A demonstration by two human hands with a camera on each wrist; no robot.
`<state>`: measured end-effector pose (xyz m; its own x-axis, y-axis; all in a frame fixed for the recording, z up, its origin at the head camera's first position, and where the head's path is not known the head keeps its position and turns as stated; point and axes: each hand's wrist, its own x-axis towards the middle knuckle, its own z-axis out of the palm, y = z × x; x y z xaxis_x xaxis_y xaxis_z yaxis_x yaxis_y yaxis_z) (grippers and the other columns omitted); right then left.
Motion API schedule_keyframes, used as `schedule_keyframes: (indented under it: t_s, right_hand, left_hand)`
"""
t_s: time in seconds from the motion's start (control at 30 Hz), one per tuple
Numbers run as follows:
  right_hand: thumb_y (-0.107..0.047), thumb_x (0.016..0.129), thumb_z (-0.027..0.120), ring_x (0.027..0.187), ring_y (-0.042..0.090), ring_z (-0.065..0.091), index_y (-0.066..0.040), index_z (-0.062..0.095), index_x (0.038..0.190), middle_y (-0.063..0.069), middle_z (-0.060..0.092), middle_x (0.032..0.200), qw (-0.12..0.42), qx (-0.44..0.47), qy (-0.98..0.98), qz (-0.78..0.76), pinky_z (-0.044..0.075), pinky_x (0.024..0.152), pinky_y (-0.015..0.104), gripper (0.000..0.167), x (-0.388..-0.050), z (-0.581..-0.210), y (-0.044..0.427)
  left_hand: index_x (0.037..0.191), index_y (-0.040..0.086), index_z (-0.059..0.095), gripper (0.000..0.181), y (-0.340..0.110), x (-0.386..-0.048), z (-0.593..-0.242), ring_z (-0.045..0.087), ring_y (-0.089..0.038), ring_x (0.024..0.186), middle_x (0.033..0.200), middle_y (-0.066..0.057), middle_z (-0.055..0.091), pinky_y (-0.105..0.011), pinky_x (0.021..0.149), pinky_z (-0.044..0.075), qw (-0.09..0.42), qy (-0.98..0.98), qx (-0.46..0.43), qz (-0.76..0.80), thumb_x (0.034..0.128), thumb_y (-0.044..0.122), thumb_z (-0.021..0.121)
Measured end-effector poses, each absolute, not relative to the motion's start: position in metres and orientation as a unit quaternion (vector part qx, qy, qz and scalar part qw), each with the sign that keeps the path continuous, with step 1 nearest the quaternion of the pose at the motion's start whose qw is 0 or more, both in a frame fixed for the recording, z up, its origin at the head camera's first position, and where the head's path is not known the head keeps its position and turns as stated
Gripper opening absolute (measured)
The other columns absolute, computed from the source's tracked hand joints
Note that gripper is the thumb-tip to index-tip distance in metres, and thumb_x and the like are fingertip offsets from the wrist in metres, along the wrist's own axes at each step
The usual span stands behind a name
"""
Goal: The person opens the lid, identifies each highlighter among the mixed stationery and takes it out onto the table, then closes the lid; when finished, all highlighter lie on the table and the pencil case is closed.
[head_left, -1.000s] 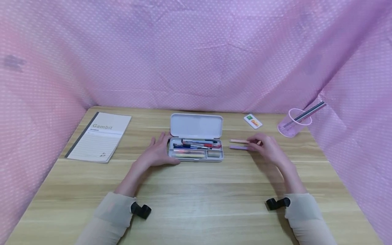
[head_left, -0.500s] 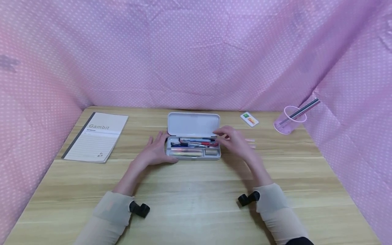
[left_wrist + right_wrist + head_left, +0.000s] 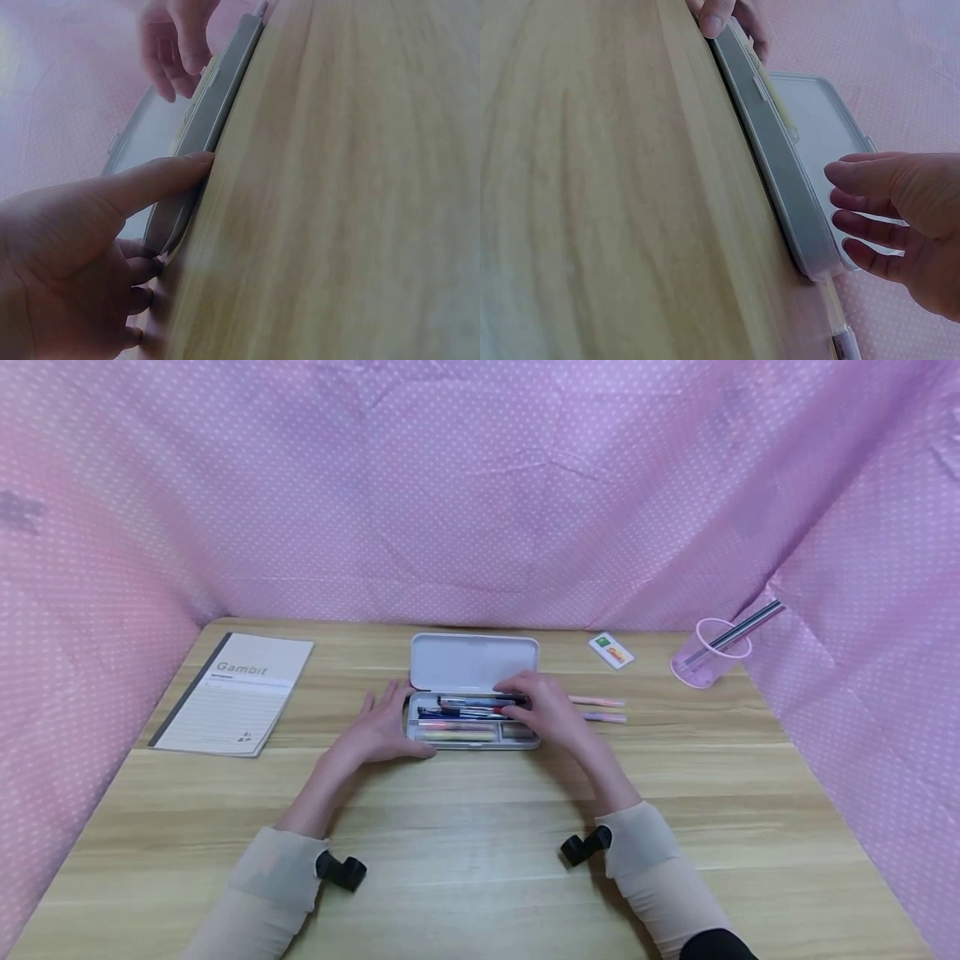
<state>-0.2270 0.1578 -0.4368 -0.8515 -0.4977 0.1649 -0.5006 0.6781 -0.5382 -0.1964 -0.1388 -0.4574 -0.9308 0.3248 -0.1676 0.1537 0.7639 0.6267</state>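
A white pencil case (image 3: pixel 472 661) lies with its lid raised in the head view. In it are several pens (image 3: pixel 461 711), a yellowish highlighter (image 3: pixel 459 736) and, at the front right, a grey block partly covered by fingers. My left hand (image 3: pixel 378 728) grips the case's left end, thumb along the front wall, fingers at the end and back corner. Over the right part of the case is my right hand (image 3: pixel 551 714). Its fingers bend loosely above the pens in the right wrist view, with nothing visible between them. A pink pen (image 3: pixel 597 701) and a purple pen (image 3: pixel 604 717) lie right of the case.
To the left lies a notebook (image 3: pixel 232 695). A white eraser (image 3: pixel 611 651) is at the back right, near a pink mesh cup (image 3: pixel 701 667) holding dark striped pencils (image 3: pixel 746 627). Pink dotted cloth (image 3: pixel 480 502) surrounds the wooden table (image 3: pixel 465 835).
My right hand has left the pink and purple pens on the table and moved left over the pencil case. The left hand has stayed at the case's left end.
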Motion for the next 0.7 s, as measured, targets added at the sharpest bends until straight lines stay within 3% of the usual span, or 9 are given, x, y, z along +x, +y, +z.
schedule_keyframes:
  t_s: [0.7]
  right_hand:
    - [-0.013, 0.095, 0.073, 0.113, 0.027, 0.063, -0.009, 0.075, 0.12, 0.01, 0.071, 0.118, 0.0, 0.275, -0.928, 0.252, 0.054, 0.1, 0.045, 0.026, -0.2219, -0.4424, 0.154]
  left_hand:
    - [0.151, 0.005, 0.034, 0.101, -0.139, -0.1952, -0.4564, 0.006, -0.045, 0.161, 0.171, -0.025, 0.015, -0.065, 0.13, -0.002, 0.136, 0.933, 0.124, 0.31, 0.074, 0.044, 0.087]
